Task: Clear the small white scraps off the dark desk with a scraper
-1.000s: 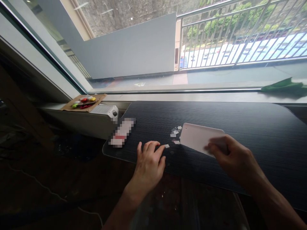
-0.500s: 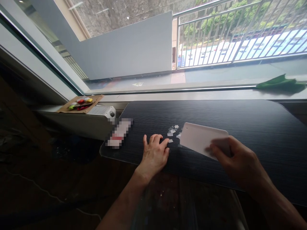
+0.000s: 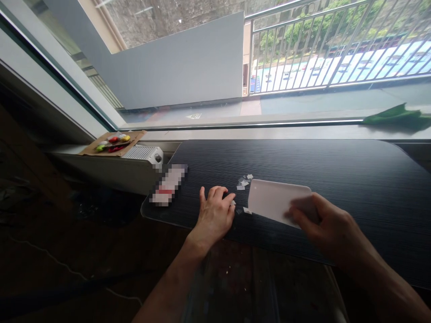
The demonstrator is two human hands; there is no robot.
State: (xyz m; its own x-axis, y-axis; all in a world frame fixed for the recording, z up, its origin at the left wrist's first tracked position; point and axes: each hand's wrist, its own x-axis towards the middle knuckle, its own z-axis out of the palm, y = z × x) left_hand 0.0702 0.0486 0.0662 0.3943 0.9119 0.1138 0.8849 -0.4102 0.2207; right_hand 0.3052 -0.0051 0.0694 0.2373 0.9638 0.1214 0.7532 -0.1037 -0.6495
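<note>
In the head view my right hand [image 3: 316, 215] grips the right end of a thin white scraper [image 3: 278, 199], a flat rectangular sheet with rounded corners and a small hole. The scraper's left edge is low over the dark table [image 3: 340, 163], beside small white and clear scraps [image 3: 245, 181]. Two more bits lie by its lower left corner. My left hand [image 3: 215, 211] rests palm down on the table left of the scraps, fingers spread and bent. One small white scrap shows at its fingertips; whether they touch it I cannot tell.
A blurred-out pale packet [image 3: 170, 184] lies at the table's left end. Beyond it are a white slotted heater [image 3: 143, 153] and cardboard [image 3: 96, 146] with colourful small items. A green cloth or sheet [image 3: 399, 117] lies on the right of the sill, below a large window.
The scraper in my right hand has moved left and slightly toward me. Some scraps have shifted nearer to me. My left hand has moved slightly left.
</note>
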